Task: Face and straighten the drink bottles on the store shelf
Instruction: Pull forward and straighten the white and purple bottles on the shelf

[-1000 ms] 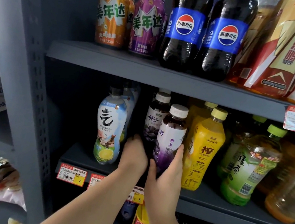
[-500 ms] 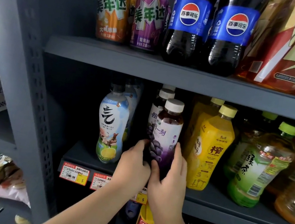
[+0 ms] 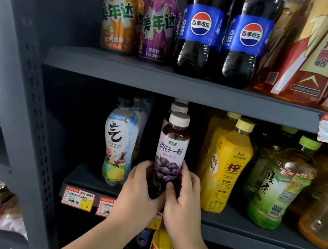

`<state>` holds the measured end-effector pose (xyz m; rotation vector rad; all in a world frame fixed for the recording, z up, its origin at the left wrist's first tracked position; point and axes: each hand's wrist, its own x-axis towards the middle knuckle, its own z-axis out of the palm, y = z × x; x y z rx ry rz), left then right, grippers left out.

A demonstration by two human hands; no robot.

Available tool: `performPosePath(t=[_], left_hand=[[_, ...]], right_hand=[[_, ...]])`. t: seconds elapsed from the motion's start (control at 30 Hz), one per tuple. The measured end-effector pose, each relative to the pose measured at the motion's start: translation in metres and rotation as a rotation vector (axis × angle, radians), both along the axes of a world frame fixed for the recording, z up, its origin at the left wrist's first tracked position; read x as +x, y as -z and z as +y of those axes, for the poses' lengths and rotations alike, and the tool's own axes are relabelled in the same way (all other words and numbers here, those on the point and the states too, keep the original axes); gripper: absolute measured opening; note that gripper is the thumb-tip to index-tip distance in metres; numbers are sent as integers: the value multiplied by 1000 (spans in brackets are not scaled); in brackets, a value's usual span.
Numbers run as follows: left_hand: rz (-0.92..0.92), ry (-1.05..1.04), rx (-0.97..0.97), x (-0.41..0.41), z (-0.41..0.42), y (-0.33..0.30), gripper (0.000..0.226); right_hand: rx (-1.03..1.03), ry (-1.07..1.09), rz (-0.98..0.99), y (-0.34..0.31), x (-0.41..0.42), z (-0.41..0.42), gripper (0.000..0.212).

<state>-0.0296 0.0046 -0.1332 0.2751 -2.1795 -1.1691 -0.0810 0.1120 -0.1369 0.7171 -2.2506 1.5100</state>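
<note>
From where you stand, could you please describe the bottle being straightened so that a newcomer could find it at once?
Look at the middle shelf of the grey rack, below the two cola bottles. The grape drink bottle stands at the front, gripped low by the left hand and right hand. Unlike the pale bottle and yellow bottle beside it, it has a white cap and pictured purple grapes.

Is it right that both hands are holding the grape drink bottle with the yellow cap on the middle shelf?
Not quite: the cap is white, not yellow. The head view shows the left hand and right hand holding the grape drink bottle on the middle shelf; the yellow cap belongs to the yellow juice bottle beside it.
</note>
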Motion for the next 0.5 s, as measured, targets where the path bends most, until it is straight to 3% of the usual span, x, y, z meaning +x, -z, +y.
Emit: performPosePath(t=[0.5], left_hand=[[-9,-81,-58,0,7,2,73]], right_hand=[[-23,27,32,-6,8,3,47]])
